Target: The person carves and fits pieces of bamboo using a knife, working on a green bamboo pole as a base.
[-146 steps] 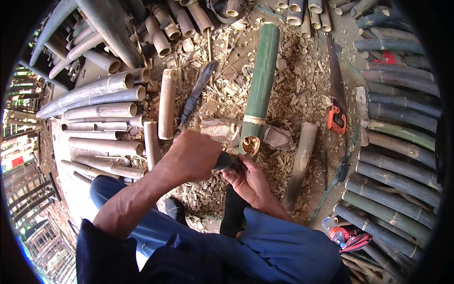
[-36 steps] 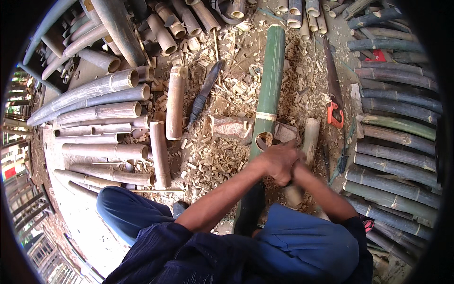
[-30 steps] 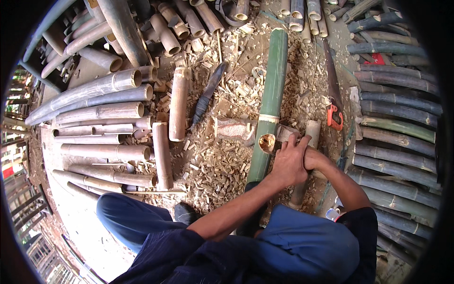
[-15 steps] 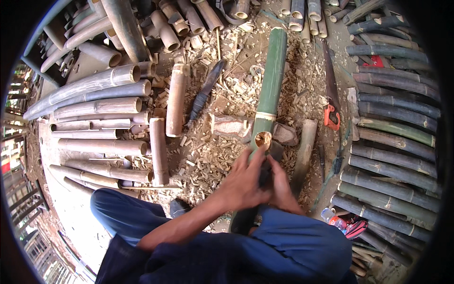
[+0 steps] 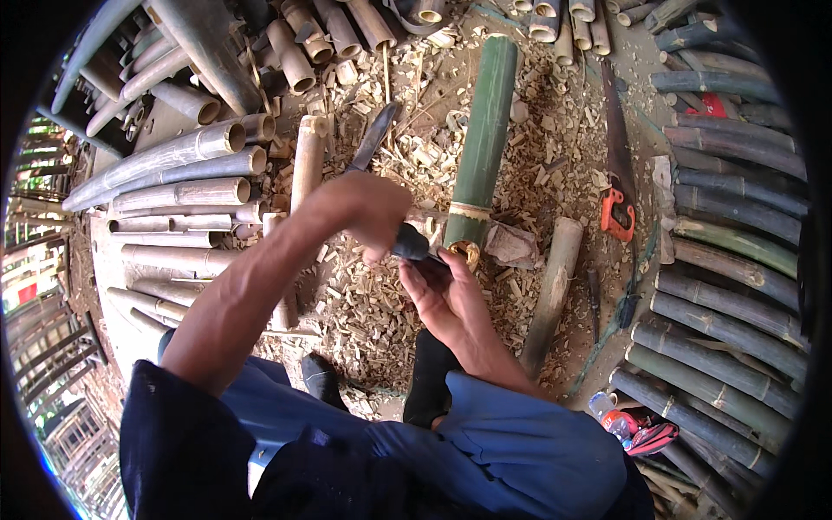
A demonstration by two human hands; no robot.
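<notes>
Between my hands is a dark tool (image 5: 411,243) with a thick rounded part and a narrow dark end; its exact kind does not show. My left hand (image 5: 374,212), blurred by motion, is closed at the thick part. My right hand (image 5: 446,299), palm up, pinches the narrow end between thumb and fingers. Just beyond, a thick green bamboo length (image 5: 485,130) slants away from me, its hollow cut end (image 5: 465,251) close to my right thumb. A knife with a broad dark blade (image 5: 375,137) lies on the ground past my left hand, which hides its handle.
Pale chips (image 5: 373,316) cover the ground. A wood block (image 5: 511,244) sits beside the green bamboo. On the right are a bamboo piece (image 5: 555,286), an orange-handled saw (image 5: 617,212), stacked dark bamboo (image 5: 737,234) and a plastic bottle (image 5: 611,416). More bamboo (image 5: 182,195) lies left.
Both hands have drawn back from the green bamboo's cut end toward the left, with the dark tool between them. My left hand has risen and moved left. The bamboo's near end appears shifted left.
</notes>
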